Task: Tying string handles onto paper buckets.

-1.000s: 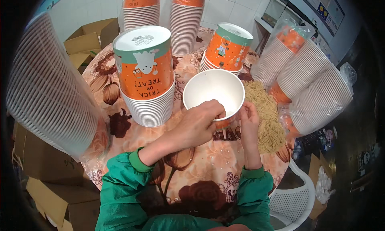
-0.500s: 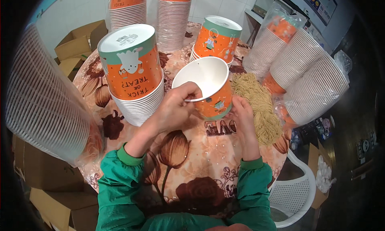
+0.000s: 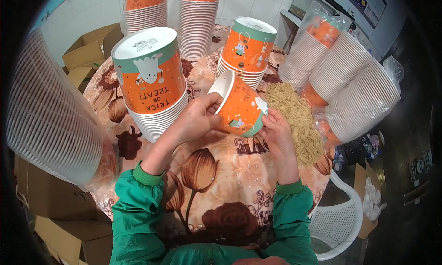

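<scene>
An orange paper bucket (image 3: 239, 104) with a green base band and white rim is tilted on its side between my hands, above the table. My left hand (image 3: 199, 117) pinches its rim, which faces left. At its base, the fingers of my right hand (image 3: 276, 129) close on the green edge. Left of it stands an upside-down stack of matching paper buckets (image 3: 152, 87). Behind it is a second upside-down stack (image 3: 248, 51). A bundle of tan cord (image 3: 297, 122) lies just right of my right hand.
Plastic-wrapped bucket stacks stand at the left (image 3: 50, 113), at the back (image 3: 198, 25) and lean at the right (image 3: 361, 99). The round table wears a floral cloth (image 3: 248, 173). Cardboard boxes (image 3: 69, 237) sit on the floor at left, a white plastic chair (image 3: 336, 219) at lower right.
The bucket has turned: its open mouth, which faced up, now points left, and more of its orange side shows. My right hand has come up onto its base edge.
</scene>
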{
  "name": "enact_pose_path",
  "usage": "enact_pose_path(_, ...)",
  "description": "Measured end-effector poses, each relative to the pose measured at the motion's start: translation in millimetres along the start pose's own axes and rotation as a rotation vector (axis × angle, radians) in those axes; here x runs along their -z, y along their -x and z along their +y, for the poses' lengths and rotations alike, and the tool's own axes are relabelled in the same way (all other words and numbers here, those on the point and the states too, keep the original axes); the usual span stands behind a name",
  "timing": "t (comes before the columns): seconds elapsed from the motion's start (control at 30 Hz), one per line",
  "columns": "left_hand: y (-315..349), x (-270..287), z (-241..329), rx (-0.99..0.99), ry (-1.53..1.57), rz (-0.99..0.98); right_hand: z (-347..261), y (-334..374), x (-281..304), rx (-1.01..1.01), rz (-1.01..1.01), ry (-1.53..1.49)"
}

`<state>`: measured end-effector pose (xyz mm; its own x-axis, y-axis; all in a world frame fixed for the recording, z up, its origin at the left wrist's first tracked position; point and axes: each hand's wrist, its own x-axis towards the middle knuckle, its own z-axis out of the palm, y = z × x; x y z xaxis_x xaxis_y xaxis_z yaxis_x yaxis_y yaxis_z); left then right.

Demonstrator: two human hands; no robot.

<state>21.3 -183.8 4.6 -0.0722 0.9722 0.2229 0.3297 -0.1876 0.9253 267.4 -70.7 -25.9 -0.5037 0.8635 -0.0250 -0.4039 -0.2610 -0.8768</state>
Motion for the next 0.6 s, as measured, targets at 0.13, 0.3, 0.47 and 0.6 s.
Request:
enact_pose_path(0.13,-1,0,3,0.056,0.329,0.012,-3,5,-17,0.188,-0.034,0.203)
enact_pose_path(0.3,-4,-1,8,0.065,0.611,0.155,-5,9,-20,0.381,-0.11,0.34)
enact_pose_path(0.47,-3,3,0,0.082,0.706,0.195,3,6,-13,0.315,-0.13,0.499)
enact_pose_path(0.6,-7,0,-6,0.112,0.644,0.151,1,5,-11,0.326,-0.134,0.451)
